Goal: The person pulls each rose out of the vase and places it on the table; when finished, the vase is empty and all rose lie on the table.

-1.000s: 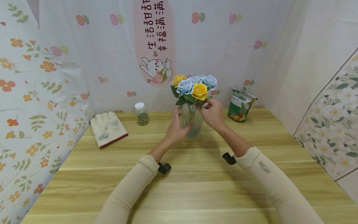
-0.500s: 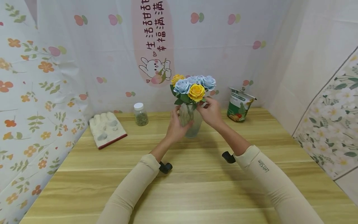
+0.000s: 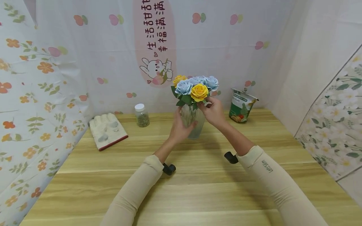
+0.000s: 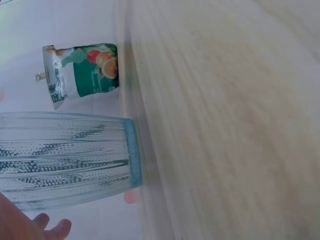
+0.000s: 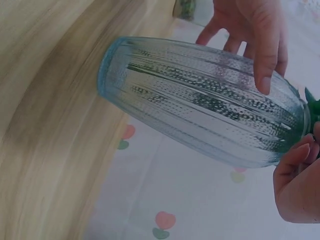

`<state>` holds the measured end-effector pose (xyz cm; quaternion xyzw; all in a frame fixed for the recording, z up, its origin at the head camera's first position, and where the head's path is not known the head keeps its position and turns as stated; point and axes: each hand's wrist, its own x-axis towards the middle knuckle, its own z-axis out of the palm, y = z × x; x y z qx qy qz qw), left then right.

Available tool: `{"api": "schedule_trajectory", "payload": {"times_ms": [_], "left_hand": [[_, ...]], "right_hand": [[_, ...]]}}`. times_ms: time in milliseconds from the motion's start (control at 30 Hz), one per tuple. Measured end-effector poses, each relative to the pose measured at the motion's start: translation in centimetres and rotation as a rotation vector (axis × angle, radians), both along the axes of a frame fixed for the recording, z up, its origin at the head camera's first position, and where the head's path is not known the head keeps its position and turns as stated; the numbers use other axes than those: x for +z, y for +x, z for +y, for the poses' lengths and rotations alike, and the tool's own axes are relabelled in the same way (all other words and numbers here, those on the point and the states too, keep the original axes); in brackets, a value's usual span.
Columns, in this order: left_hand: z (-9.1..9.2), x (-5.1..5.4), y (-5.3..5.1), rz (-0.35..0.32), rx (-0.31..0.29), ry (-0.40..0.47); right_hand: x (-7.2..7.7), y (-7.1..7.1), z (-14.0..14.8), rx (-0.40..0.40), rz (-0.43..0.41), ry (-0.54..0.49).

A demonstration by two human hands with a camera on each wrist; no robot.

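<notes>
- So, far left: glove (image 3: 108,131) flat on the table (image 3: 192,175), well apart from the work.
- Next right: jar (image 3: 142,116), white lid on, between glove and vase.
- Left hand (image 3: 181,127): moderately wide grip round the vase's left side, thumb in front, fingers behind. I'd leave this hand as the anchor: firm enough to stop twist, no hard squeeze on ribbed clear walls.
- Vase (image 3: 199,124): far side, about mid-table, roughly upright. Can't tell if its base sits fully on the table; worth seating it flat before pushing anything.
- Flowers (image 3: 195,89): stems in the vase, yellow and blue blooms above the mouth.
- Right hand (image 3: 214,113): narrow pinch at the leaves (image 3: 186,99) by the mouth's right side. Exact leaf or stem hidden. Best done with small nudges near the stem; pulling on petals or leaves could tear them or tip the vase.
- Far right: pouch (image 3: 241,106) standing, near the right hand. Mind the knuckles if swinging wide.
</notes>
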<state>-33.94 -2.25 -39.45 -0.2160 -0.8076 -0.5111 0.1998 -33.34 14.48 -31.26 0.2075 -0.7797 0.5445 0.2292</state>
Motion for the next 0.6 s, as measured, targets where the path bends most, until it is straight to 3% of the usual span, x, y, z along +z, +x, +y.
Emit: {"api": "schedule_trajectory", "payload": {"times_ms": [200, 467, 600], "left_hand": [[0.1, 0.1, -0.3, -0.013, -0.027, 0.044], [0.8, 0.1, -0.4, -0.027, -0.013, 0.071], [0.9, 0.1, -0.4, -0.039, -0.001, 0.08]], "right_hand": [[0.8, 0.5, -0.2, -0.018, -0.001, -0.004], [1.8, 1.4, -0.3, 0.016, -0.01, -0.043], [2.3, 1.9, -0.4, -0.007, 0.003, -0.061]]}}
